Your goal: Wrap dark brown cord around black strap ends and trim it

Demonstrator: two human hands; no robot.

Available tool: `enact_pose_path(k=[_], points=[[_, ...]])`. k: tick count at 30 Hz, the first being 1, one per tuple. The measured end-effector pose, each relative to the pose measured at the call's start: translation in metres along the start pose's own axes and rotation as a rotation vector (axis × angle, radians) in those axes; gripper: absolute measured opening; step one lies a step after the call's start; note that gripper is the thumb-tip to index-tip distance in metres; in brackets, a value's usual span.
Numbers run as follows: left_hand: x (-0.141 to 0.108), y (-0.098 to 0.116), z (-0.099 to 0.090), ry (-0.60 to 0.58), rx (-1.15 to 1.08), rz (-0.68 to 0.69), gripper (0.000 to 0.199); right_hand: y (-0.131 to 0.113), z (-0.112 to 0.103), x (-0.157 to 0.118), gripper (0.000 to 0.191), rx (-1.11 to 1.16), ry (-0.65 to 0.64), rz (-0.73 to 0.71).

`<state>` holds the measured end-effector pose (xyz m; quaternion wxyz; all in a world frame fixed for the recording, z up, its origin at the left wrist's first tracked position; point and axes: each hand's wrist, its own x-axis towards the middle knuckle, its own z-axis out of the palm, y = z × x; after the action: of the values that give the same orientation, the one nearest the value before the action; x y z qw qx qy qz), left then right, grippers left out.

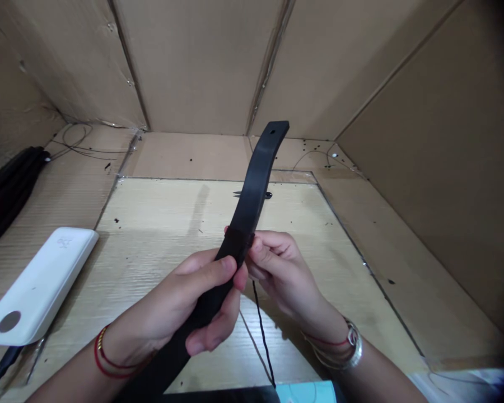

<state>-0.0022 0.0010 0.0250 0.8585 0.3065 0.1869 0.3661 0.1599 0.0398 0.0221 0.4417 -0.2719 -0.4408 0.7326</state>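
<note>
A long black curved strip (256,179) with a small hole in its flat upper end slants up across the middle of the view. A darker band, like a wrapping, goes around it at mid-length. My left hand (205,291) grips the strip just below this band, thumb on top and fingers curled beneath. At the band's right edge, the thumb and fingers of my right hand (281,268) are pinched together. A thin black cord (261,330) hangs from under my right hand to the table's near edge; the fingers hide its upper end.
Small black thread snips (269,195) lie behind the strip on the wooden board (159,224). At left are a white power bank (46,285) with a cable and a black bundle (12,190). Cardboard walls (201,67) enclose the space. Something light blue (306,392) shows at the near edge.
</note>
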Motion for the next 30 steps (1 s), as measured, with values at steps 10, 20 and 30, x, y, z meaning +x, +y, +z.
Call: enact_pose_path(k=[10,20,30], points=[[0.005,-0.004,0.001,-0.070,-0.056,0.042,0.029,0.005,-0.007,0.005,0.026,0.106,-0.148,0.130],[0.004,0.000,0.004,0.023,0.103,-0.035,0.036,0.003,-0.007,0.005,0.024,0.109,-0.029,0.077],[0.006,-0.009,0.008,0.540,0.803,0.242,0.022,0.000,-0.001,0.006,0.032,-0.169,0.141,0.069]])
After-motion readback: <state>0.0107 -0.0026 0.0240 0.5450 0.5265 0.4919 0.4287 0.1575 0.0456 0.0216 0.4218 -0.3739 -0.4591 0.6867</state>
